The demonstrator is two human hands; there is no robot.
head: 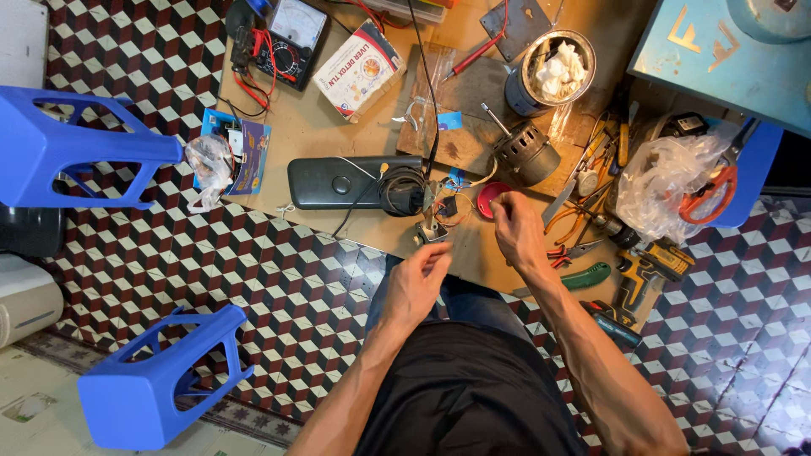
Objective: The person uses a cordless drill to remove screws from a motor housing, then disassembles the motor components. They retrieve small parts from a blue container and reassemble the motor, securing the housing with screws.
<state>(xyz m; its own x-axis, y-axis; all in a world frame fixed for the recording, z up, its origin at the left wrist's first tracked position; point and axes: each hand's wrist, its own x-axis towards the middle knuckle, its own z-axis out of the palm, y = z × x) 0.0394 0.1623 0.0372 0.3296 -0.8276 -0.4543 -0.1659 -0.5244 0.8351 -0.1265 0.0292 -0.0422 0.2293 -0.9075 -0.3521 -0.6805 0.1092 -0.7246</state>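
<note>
**Fine wire work at the near edge of the desk**

Between your two hands, at the near edge of the desk point(338, 135), sits the small switch-like part point(432, 233) with thin wires running up from it toward the black coil of cable point(402, 191). Your left hand point(418, 283) is just below that part, fingers point(438, 253) curled and pinched together at the tips as if on a fine wire; the wire itself is too thin to make out, so what it has hold of cannot be told for sure. Your right hand point(517, 230) is to the right of the part and slightly above it, fingertips likewise pinched close, just beside the small red round cap point(490, 199).

By the look of it, you are partway through handling or joining the fine leads on that part. A next move would call for steady fingertips, as the leads are thin and lie close together.

Beyond your left hand lies the long black housing point(338, 181). Beyond your right hand stands the small grey motor point(528, 152), and to its right lie pliers point(568, 221), a green-handled knife point(587, 275) and a yellow drill point(646, 268).
</note>
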